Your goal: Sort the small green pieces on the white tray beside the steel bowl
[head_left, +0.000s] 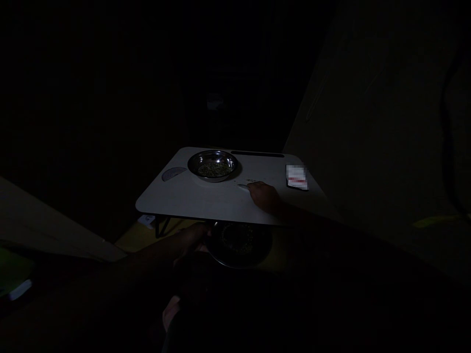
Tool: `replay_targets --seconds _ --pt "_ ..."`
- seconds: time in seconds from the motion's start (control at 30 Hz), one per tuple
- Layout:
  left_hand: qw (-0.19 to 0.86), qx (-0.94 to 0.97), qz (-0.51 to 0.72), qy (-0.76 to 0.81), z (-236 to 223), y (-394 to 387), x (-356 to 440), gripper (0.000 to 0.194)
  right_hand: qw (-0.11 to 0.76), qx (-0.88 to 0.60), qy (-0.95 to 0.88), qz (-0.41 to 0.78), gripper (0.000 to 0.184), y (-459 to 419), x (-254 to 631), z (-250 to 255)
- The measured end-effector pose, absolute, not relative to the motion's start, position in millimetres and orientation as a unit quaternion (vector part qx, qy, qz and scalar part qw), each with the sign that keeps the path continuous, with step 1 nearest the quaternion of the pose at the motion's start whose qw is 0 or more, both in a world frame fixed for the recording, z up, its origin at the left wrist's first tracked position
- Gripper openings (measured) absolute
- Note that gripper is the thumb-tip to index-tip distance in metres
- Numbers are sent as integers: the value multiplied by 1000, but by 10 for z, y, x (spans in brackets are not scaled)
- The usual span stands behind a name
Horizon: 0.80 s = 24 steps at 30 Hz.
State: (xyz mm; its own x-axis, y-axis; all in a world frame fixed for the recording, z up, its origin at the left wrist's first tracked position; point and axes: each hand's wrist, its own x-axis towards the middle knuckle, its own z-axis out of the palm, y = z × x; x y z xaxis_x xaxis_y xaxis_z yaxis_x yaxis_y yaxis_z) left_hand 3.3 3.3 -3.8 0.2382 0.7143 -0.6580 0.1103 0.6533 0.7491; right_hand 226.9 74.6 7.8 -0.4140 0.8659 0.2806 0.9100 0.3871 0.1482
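Note:
The scene is very dark. On a small white folding table point(206, 203) stands a shiny steel bowl point(228, 158) with small green pieces point(215, 169) in it. My right hand point(265, 196) rests low on the tabletop, right of the bowl, its fingers closed around a small pale object point(243, 187) whose kind I cannot make out. Scattered green bits point(250, 181) lie just beyond its fingers. Below the table's near edge, my left hand point(196, 234) grips the left rim of a dark round plate point(239, 262), which holds more small pieces.
A phone-like item point(296, 176) with a blurred screen lies at the table's right side. A dark slot point(257, 154) runs along the far edge. A grey printed half-round mark point(173, 173) shows at the left. The table's black leg point(157, 228) stands at the near left.

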Motion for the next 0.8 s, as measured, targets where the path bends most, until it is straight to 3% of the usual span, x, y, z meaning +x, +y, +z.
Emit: replay_targets --seconds 0.53,0.6,0.8 --pt "695 362 226 579 -187 41 -15 6 67 -579 -806 -104 29 788 2201 87" --pt "725 381 241 521 -177 31 -31 8 74 -581 -803 -105 29 794 2187 91" --pt "646 403 245 600 -110 12 -83 17 88 -576 -809 -84 33 787 2147 110"
